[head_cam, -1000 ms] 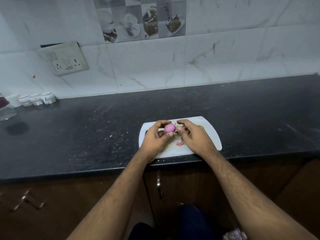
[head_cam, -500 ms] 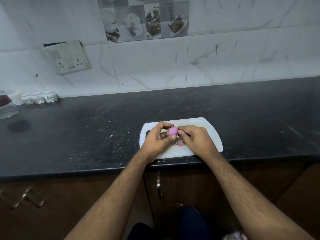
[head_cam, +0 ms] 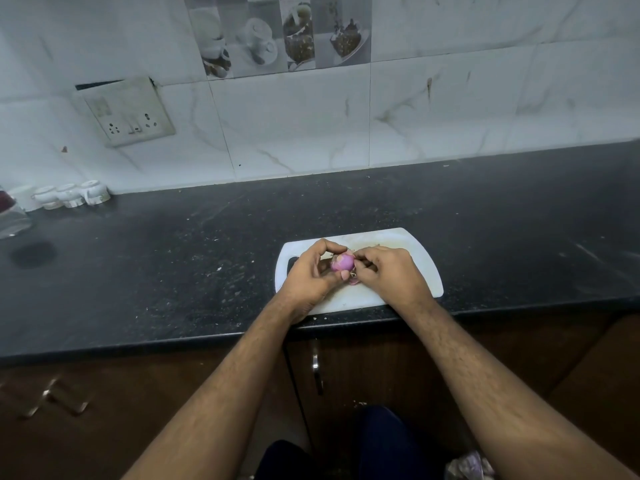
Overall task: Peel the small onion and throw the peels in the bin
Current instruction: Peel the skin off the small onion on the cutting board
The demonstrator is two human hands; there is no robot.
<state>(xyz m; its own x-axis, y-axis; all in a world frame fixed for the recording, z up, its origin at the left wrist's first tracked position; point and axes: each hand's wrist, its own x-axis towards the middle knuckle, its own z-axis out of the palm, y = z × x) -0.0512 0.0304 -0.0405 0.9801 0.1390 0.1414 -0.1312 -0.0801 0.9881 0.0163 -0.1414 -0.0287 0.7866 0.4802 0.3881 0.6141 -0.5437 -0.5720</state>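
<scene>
pink-purple and glossy, the small onion (head_cam: 342, 262) is held just above the white cutting board (head_cam: 424, 271), near the front edge of the dark speckled worktop (head_cam: 173, 271). it is clamped by the left hand (head_cam: 311, 275): the thumb is pressed against its near side and the curled fingers (head_cam: 323, 244) arch over its far side. the right hand (head_cam: 391, 273) is brought in from the right, its fingertips pinched together at the onion's right end, apparently on a flap of skin; what exactly is pinched cannot be told, since the spot is hidden by the knuckles. a loose peel scrap (head_cam: 353, 280) is seen on the board just below the onion, between the two hands.

most of the outer skin is judged to be off already, as the visible surface looks smooth. no bin is seen in this view, so the disposal step is not yet done.

several slips are possible. the bare onion is likely slick, and it could be squeezed out of the left hand if too much pressure is applied while the skin is pulled. a thin flap could be torn short, leaving fragments stuck near the root. the board sits near the worktop's near edge, so scraps could be knocked off onto the floor, and small pieces could be missed when the peels are gathered.
</scene>
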